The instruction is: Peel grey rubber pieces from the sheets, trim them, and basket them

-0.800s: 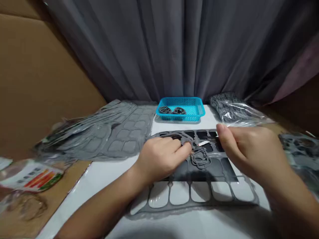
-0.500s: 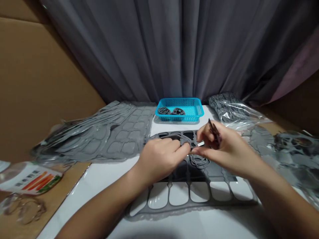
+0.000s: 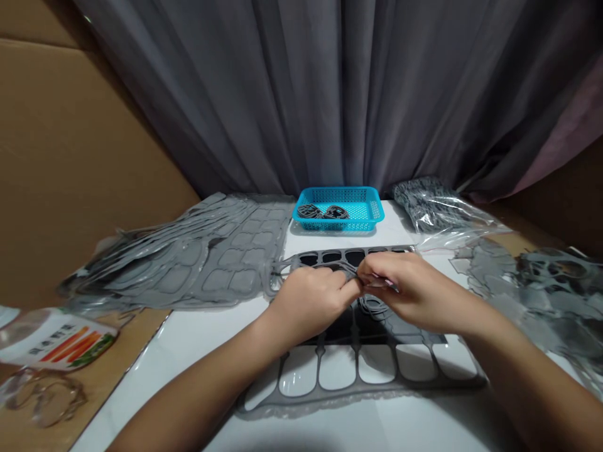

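Note:
My left hand (image 3: 311, 298) is closed, its fingers pinching thin grey frame-like strips (image 3: 346, 269) over the middle of the mat. My right hand (image 3: 405, 285) is closed too, right beside it, with fingertips almost touching. Between the right fingers shows a slim dark and pinkish tool (image 3: 382, 284), mostly hidden, so its working end cannot be made out. Below the hands lies a loose bundle of thin grey loops (image 3: 374, 307). Under everything is a grey die-cut sheet (image 3: 358, 383) with rounded openings, partly over a black panel (image 3: 339, 326).
A blue basket (image 3: 339, 225) holding grey loops stands at the back. Stacked grey sheets (image 3: 188, 251) lie left, a plastic bag (image 3: 428, 201) back right, grey scraps (image 3: 541, 295) right. A labelled bottle (image 3: 61, 339) and glasses (image 3: 51, 395) rest at the left edge.
My right hand has turned over and closed in toward the left fingertips. The tool's dark points and the small white piece near its fingers no longer show. My left hand has barely moved.

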### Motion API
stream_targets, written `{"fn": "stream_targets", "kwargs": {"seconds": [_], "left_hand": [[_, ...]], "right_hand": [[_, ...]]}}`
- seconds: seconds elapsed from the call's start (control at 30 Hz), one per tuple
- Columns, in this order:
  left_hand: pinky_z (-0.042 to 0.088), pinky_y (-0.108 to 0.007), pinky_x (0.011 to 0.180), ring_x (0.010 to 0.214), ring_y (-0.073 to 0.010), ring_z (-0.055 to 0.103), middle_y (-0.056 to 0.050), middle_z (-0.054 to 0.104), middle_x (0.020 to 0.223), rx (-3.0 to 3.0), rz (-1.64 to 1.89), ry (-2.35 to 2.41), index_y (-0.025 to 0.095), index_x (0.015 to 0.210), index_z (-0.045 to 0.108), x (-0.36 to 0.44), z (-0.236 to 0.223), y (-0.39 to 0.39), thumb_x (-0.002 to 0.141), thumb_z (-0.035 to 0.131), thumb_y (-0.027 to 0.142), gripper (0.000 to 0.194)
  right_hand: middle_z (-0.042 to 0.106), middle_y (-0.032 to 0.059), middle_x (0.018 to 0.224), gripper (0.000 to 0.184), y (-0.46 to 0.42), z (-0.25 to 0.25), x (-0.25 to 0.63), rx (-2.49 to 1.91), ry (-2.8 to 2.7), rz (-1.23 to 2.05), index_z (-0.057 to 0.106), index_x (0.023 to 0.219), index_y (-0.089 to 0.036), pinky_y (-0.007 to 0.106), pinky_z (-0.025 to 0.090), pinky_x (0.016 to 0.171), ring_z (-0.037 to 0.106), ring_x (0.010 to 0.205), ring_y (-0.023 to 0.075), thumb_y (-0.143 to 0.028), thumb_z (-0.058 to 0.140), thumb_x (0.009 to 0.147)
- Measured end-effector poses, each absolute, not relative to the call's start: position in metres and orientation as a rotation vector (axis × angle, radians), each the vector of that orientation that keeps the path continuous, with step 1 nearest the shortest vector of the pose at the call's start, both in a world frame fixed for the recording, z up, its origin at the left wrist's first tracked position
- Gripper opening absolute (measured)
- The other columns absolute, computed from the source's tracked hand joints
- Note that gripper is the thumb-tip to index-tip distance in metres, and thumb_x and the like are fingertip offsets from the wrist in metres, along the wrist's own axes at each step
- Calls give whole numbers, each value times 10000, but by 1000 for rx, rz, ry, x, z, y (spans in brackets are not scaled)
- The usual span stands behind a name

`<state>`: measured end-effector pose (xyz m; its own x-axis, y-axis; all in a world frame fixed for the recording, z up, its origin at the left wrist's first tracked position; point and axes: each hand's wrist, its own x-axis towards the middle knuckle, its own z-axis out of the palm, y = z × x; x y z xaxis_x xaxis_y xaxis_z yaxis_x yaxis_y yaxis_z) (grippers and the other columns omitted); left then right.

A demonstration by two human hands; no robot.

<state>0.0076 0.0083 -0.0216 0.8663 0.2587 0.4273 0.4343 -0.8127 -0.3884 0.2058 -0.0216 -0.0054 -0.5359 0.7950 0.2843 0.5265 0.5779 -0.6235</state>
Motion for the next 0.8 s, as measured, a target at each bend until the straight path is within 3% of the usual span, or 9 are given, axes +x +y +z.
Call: {"fn": "stream_targets", "kwargs": {"seconds": [0.23,0.4,0.53,0.63,0.8], "left_hand": [[229,-284,408,445,-135,495,34,507,513,-2614,-534,-465,190,699,548,12,-20,8,923,423,267,267],[213,-293,423,439,-130,452,29,486,505,-2687,-669,-404,180,657,541,12,-16,6,933,436,297,317],[338,-247,489,516,-117,493,0,533,564,-3248,-822,-370,151,695,543,10,-13,6,960,363,278,345],[427,-220,571,577,-117,548,-27,564,588,-3837,-940,-364,128,729,554,8,-10,5,971,326,382,419],[421,-181,488,474,-74,503,2,509,570,-4413,-1102,-801,115,705,540,5,-10,2,888,464,518,449]], "right_hand": [[394,-24,736,284,-17,0,213,-861,-1868,910,268,679,-216,243,340,621,374,676,108,-66,455,831],[454,-17,756,332,-12,0,216,-892,-1636,937,270,642,-208,237,350,608,414,675,94,-115,524,834],[523,6,853,349,-12,0,215,-913,-1551,878,294,622,-196,238,387,639,476,726,93,-97,583,793],[472,-34,700,421,-15,0,213,-855,-1498,935,261,599,-198,218,378,567,427,612,70,-124,640,768],[551,-31,642,479,-19,0,211,-796,-1426,1180,267,590,-207,241,448,588,549,634,105,-159,731,699]]}}
